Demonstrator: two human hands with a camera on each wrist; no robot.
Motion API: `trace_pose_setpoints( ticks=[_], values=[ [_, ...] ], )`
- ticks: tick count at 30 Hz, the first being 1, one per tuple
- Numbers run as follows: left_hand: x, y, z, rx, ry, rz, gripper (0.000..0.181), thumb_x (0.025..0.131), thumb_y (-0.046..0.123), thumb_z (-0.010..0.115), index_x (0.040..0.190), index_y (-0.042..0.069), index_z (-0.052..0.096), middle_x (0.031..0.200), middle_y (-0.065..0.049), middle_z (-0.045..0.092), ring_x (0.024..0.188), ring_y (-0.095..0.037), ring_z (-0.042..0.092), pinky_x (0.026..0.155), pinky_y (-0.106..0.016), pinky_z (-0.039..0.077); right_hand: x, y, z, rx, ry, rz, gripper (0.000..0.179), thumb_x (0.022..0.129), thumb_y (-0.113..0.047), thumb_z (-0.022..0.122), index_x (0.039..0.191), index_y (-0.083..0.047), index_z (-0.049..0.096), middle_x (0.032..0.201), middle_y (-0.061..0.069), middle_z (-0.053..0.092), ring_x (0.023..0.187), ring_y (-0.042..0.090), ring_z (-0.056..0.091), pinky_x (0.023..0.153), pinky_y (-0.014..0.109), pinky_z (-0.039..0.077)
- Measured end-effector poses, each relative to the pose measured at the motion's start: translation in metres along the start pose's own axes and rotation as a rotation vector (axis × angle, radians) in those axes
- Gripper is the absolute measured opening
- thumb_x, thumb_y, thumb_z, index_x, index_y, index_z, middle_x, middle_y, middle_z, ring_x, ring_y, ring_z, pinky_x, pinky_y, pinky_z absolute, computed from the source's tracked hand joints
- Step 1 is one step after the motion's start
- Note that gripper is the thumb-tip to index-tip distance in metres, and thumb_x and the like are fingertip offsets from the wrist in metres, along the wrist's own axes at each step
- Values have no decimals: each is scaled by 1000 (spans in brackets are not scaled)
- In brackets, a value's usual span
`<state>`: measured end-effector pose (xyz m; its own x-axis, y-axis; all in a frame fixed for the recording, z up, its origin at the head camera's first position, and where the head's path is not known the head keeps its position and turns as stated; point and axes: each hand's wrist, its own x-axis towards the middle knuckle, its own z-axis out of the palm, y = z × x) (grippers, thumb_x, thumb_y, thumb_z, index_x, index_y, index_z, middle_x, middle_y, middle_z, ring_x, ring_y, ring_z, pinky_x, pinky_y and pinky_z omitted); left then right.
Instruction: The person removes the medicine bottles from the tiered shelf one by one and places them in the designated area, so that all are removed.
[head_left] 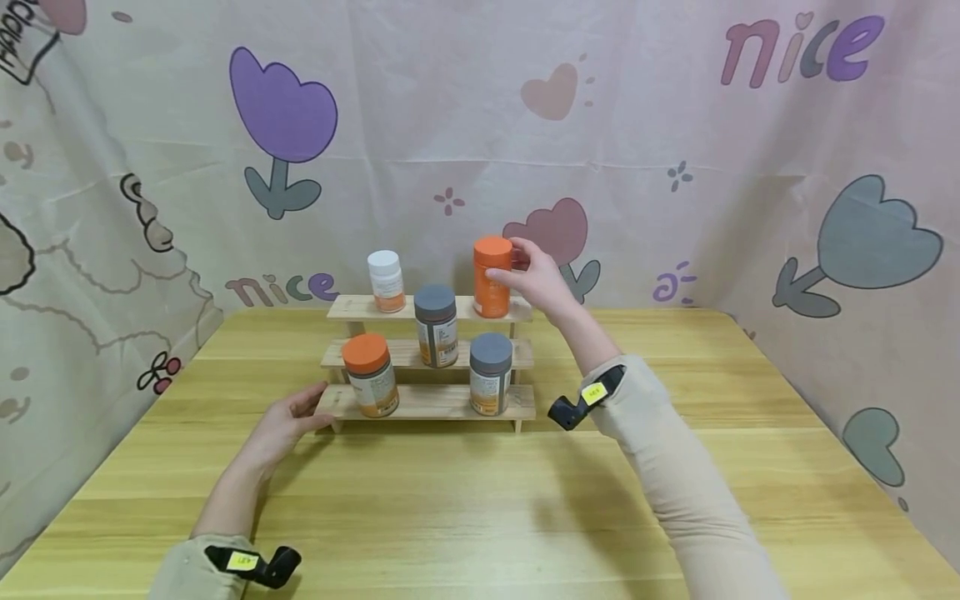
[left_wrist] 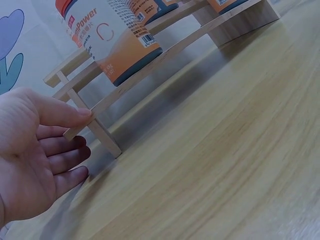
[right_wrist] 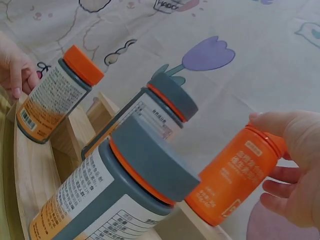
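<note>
A three-step wooden display rack (head_left: 427, 402) stands on the table, bearing several bottles. At the right end of its top step, my right hand (head_left: 542, 279) grips an orange bottle (head_left: 492, 287) between thumb and fingers; the bottle stands upright, its base at the board. In the right wrist view the thumb lies near its cap and some fingers are partly hidden behind it. My left hand (head_left: 279, 429) holds the left end of the bottom step, thumb (left_wrist: 75, 116) against the board and the other fingers curled below and behind it.
A white bottle (head_left: 386, 282) stands at the top left. On the middle step is a grey-capped bottle (head_left: 437, 327). The bottom step bears an orange-capped bottle (head_left: 371, 377) and another grey-capped bottle (head_left: 491, 375). A patterned cloth (head_left: 450, 100) hangs behind the wooden table (head_left: 465, 508).
</note>
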<state>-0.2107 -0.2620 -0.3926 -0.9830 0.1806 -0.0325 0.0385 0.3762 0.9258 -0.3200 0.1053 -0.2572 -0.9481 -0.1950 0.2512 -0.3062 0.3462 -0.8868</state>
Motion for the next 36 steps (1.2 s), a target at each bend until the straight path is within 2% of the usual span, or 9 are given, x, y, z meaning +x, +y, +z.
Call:
trace_pose_setpoints(
  ticks=[6, 13, 18, 23, 29, 36],
  values=[
    [-2, 2, 1, 2, 3, -2, 72, 91, 16, 60, 143, -11, 17, 146, -33, 16, 133, -46, 17, 107, -54, 20, 6, 3, 7, -94, 55, -38, 66, 83, -24, 71, 138, -6, 39, 125, 10, 52, 111, 24, 49, 94, 37, 43],
    [0, 0, 1, 1, 2, 0, 72, 91, 15, 59, 143, -11, 17, 146, -33, 16, 133, -46, 17, 107, -54, 20, 7, 5, 10, -122, 68, -19, 65, 83, -24, 70, 138, -9, 39, 125, 10, 52, 109, 25, 50, 93, 39, 44],
    [0, -1, 0, -6, 4, -5, 72, 91, 15, 60, 143, -10, 17, 146, -33, 16, 134, -46, 17, 107, -54, 20, 7, 5, 10, -168, 90, -37, 63, 82, -26, 71, 135, -9, 41, 121, 9, 55, 106, 23, 52, 91, 38, 45],
    [0, -1, 0, 1, 7, -7, 73, 90, 16, 61, 143, -10, 18, 146, -32, 18, 134, -45, 18, 107, -53, 21, 7, 5, 10, -164, 103, -47, 62, 81, -26, 72, 133, -10, 43, 119, 8, 56, 104, 23, 53, 89, 38, 46],
    [0, -1, -1, 1, 8, -4, 73, 90, 16, 61, 143, -10, 18, 146, -32, 17, 134, -45, 17, 107, -53, 20, 5, 4, 1, -143, 134, -57, 59, 81, -25, 72, 132, -9, 45, 118, 8, 56, 104, 23, 53, 89, 36, 46],
    [0, -1, -1, -4, 9, -7, 72, 91, 15, 60, 143, -10, 18, 146, -32, 18, 133, -45, 18, 107, -52, 21, 4, 9, -19, -112, 159, -70, 60, 80, -23, 73, 132, -7, 45, 118, 10, 55, 104, 24, 53, 90, 36, 45]
  ],
)
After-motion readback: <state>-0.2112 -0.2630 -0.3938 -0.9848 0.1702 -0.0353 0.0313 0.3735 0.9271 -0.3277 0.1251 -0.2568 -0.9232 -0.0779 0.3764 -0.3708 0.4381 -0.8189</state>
